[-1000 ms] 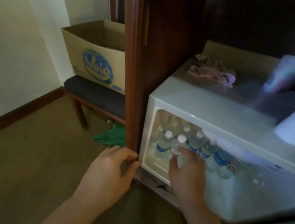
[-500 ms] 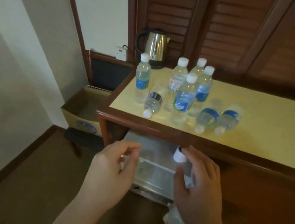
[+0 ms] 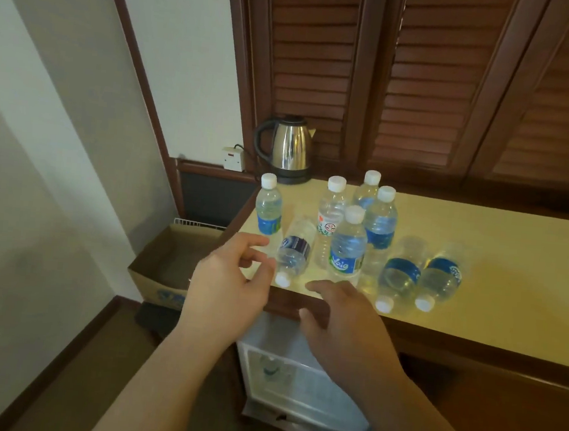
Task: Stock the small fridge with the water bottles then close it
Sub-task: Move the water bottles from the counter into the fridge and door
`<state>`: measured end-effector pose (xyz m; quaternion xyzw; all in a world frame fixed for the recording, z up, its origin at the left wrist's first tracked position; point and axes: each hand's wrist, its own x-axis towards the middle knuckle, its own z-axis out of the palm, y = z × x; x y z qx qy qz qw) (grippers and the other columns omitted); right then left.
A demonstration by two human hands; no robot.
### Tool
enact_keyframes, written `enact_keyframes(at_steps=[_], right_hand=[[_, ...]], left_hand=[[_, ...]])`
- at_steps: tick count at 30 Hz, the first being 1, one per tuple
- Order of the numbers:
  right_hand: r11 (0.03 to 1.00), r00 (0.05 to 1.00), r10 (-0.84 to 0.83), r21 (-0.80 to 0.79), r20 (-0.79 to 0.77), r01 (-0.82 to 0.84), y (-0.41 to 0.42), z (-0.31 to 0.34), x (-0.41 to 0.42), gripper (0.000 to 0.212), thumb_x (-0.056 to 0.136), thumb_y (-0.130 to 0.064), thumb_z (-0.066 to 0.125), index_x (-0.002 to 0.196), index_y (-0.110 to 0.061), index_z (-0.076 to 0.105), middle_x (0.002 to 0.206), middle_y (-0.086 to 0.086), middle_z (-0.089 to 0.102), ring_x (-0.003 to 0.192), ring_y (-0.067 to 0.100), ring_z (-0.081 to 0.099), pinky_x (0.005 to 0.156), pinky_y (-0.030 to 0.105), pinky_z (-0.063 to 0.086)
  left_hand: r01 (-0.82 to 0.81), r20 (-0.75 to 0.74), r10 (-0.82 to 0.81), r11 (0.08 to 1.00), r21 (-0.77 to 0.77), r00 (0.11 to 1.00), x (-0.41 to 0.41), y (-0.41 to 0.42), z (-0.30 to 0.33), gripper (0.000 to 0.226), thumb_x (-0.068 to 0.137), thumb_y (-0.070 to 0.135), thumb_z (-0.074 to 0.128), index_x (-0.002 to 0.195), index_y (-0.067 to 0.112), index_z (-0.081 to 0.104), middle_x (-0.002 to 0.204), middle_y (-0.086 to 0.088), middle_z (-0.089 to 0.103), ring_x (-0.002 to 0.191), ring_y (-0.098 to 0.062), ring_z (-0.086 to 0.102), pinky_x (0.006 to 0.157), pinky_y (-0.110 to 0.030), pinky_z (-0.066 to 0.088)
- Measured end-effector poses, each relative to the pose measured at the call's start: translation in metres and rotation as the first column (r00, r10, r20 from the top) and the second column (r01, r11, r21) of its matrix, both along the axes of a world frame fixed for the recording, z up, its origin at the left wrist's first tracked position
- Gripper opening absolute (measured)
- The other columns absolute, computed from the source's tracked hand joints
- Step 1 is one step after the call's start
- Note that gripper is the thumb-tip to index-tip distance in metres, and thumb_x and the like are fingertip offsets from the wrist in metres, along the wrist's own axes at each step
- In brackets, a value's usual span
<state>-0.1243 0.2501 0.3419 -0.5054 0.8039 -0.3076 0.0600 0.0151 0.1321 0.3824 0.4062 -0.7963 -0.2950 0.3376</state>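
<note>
Several clear water bottles with white caps sit on the yellow countertop (image 3: 498, 268). Some stand upright, such as the front bottle (image 3: 347, 251) and the left bottle (image 3: 268, 207). Three lie on their sides: a dark-labelled bottle (image 3: 292, 254) and two blue-labelled bottles (image 3: 398, 277) (image 3: 441, 277). My left hand (image 3: 226, 289) is open, its fingertips just left of the dark-labelled bottle's cap. My right hand (image 3: 342, 327) is open and empty at the counter's front edge. Below the counter the small fridge (image 3: 296, 381) stands open, with a bottle visible inside.
A steel electric kettle (image 3: 287, 148) stands at the counter's back left corner, by a wall socket (image 3: 233, 158). A cardboard box (image 3: 164, 270) sits on a stool left of the counter. Brown louvred doors (image 3: 424, 90) rise behind the counter.
Both hands left the fridge, where the right hand was at a bottle, and rose to the countertop. The view lifted from the fridge interior to the bottles on top.
</note>
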Motion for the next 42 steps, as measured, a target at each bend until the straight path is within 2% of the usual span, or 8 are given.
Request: enact_keyframes(at_steps=[9, 13, 17, 21, 26, 30, 36, 42], right_hand=[[0.920, 0.888, -0.392, 0.128, 0.240, 0.371, -0.134, -0.054, 0.015, 0.068, 0.084, -0.053, 0.070, 0.134, -0.021, 0.036, 0.115, 0.003, 0.061, 0.107, 0.024, 0.063, 0.089, 0.038, 0.056], [0.874, 0.844, -0.484, 0.083, 0.233, 0.478, -0.153, -0.073, 0.020, 0.060, 0.087, -0.037, 0.074, 0.128, -0.020, 0.034, 0.110, 0.003, 0.058, 0.102, 0.023, 0.062, 0.084, 0.038, 0.059], [0.865, 0.854, -0.495, -0.001, 0.164, 0.501, -0.140, -0.077, 0.025, 0.030, 0.094, -0.019, 0.063, 0.116, -0.016, 0.044, 0.105, -0.001, 0.050, 0.086, 0.018, 0.058, 0.065, 0.026, 0.048], [0.867, 0.885, -0.462, -0.180, 0.058, 0.464, -0.093, -0.077, 0.035, 0.028, 0.088, -0.007, 0.069, 0.108, -0.020, 0.055, 0.105, -0.006, 0.041, 0.075, 0.005, 0.045, 0.058, 0.011, 0.038], [0.869, 0.930, -0.360, -0.388, -0.075, 0.306, -0.010, -0.065, 0.061, 0.032, 0.079, -0.006, 0.080, 0.108, -0.014, 0.068, 0.109, -0.001, 0.050, 0.093, 0.010, 0.051, 0.070, 0.020, 0.050], [0.886, 0.971, -0.237, -0.417, -0.028, 0.204, 0.054, -0.082, 0.078, 0.021, 0.090, -0.016, 0.072, 0.110, -0.009, 0.069, 0.108, 0.001, 0.051, 0.095, 0.013, 0.052, 0.076, 0.012, 0.045], [0.966, 0.972, -0.158, -0.177, 0.171, 0.188, 0.097, -0.170, 0.097, 0.024, 0.091, -0.031, 0.066, 0.114, -0.023, 0.068, 0.106, -0.004, 0.049, 0.085, 0.002, 0.054, 0.071, 0.006, 0.045], [0.977, 0.951, -0.160, 0.180, 0.263, 0.115, 0.122, -0.308, 0.098, 0.027, 0.084, -0.022, 0.078, 0.106, -0.030, 0.065, 0.103, -0.017, 0.043, 0.076, -0.003, 0.055, 0.062, 0.007, 0.044]], left_hand=[[0.112, 0.230, -0.096, 0.992, -0.058, 0.968, -0.088, -0.156, 0.023, 0.074, 0.089, 0.058, 0.063, 0.153, 0.044, 0.028, 0.144, -0.002, 0.052, 0.129, -0.028, 0.053, 0.104, -0.046, 0.048], [0.181, 0.355, -0.159, 0.983, -0.031, 0.921, -0.106, -0.188, 0.016, 0.051, 0.093, 0.058, 0.055, 0.138, 0.033, 0.053, 0.128, -0.001, 0.066, 0.114, -0.026, 0.063, 0.096, -0.041, 0.052], [0.195, 0.250, -0.177, 0.980, -0.048, 0.952, -0.081, -0.183, 0.008, 0.038, 0.092, 0.057, 0.062, 0.115, 0.026, 0.065, 0.099, 0.006, 0.067, 0.090, -0.013, 0.065, 0.079, -0.032, 0.054], [0.156, 0.152, -0.134, 0.977, -0.143, 0.979, -0.019, -0.143, -0.003, 0.031, 0.091, 0.058, 0.064, 0.108, 0.033, 0.064, 0.085, 0.019, 0.059, 0.072, 0.010, 0.054, 0.058, -0.005, 0.032], [0.115, -0.071, -0.116, 0.993, -0.010, 0.991, 0.069, -0.069, -0.020, 0.034, 0.077, 0.079, 0.058, 0.104, 0.058, 0.060, 0.091, 0.036, 0.063, 0.087, 0.011, 0.065, 0.065, -0.021, 0.055], [0.026, -0.076, -0.023, 0.999, 0.033, 0.997, 0.114, -0.002, -0.054, 0.031, 0.081, 0.064, 0.071, 0.105, 0.045, 0.069, 0.099, 0.028, 0.069, 0.093, 0.000, 0.070, 0.067, -0.019, 0.058], [-0.069, 0.182, 0.021, 0.964, 0.257, 0.983, 0.124, 0.074, -0.183, 0.031, 0.082, 0.052, 0.073, 0.110, 0.040, 0.067, 0.089, 0.029, 0.066, 0.092, 0.018, 0.061, 0.063, -0.004, 0.050], [-0.151, 0.378, -0.016, 0.901, 0.407, 0.926, 0.105, 0.089, -0.334, 0.032, 0.087, 0.052, 0.070, 0.110, 0.031, 0.061, 0.088, 0.013, 0.067, 0.083, -0.010, 0.068, 0.068, -0.028, 0.058]])
